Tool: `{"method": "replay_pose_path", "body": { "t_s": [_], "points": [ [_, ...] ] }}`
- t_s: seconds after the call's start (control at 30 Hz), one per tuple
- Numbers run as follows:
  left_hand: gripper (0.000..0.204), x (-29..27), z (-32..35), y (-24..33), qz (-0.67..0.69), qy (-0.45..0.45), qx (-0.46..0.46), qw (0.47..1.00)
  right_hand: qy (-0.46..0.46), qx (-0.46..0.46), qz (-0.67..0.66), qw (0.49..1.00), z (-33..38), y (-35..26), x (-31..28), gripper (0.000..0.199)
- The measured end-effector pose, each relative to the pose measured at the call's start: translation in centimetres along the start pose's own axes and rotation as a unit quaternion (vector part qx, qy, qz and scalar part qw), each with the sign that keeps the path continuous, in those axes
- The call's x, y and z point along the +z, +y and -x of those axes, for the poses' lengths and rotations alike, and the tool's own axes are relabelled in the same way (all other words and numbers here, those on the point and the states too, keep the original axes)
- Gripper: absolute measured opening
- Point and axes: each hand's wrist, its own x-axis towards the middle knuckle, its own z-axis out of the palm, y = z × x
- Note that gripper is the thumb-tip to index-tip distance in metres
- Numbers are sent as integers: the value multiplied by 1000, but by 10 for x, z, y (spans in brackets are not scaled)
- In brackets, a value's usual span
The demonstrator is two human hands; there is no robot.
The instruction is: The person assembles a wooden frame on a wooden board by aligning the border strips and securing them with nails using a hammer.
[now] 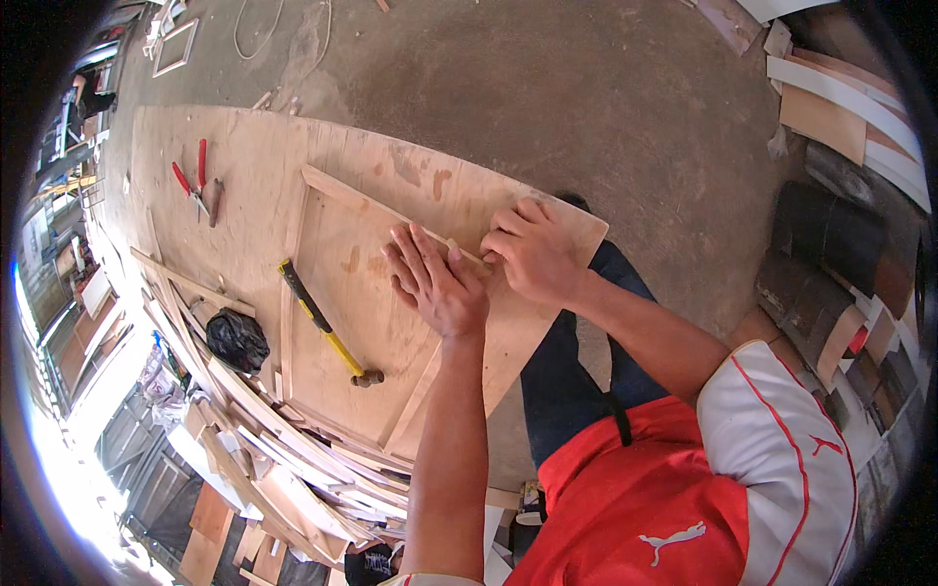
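Item: wooden strip [391, 210], thin and pale, lying on the plywood sheet [244, 156] as the far side of a rectangular frame. Long axis ran from far left to near right, ending under the hands.

Left hand [435, 278]: flat, fingers spread and released, pressing down just on the near side of the strip's right end; grasping nothing.

Right hand [532, 249]: fingers curled over the strip's right end at the sheet's corner; whether it pinched the strip or merely bore on it, cannot tell. The right hand lay nearer the strip's end.

Also present: yellow-handled hammer [327, 327] inside the frame, near left of the hands; red-handled pliers [193, 181] far left; black bag [235, 339]; offcut pile [283, 459] along the near left edge.
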Motion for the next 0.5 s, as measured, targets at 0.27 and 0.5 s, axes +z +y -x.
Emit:
{"method": "replay_pose_path", "body": {
  "t_s": [0.27,0.5],
  "points": [
    [65,5,-2,1,-40,7,7,999,-11,-6,22,1000,-3,1,-3,2],
    [63,3,-1,1,-48,30,22,998,-30,-8,32,999,0,1,-2,4]
  ]
}}
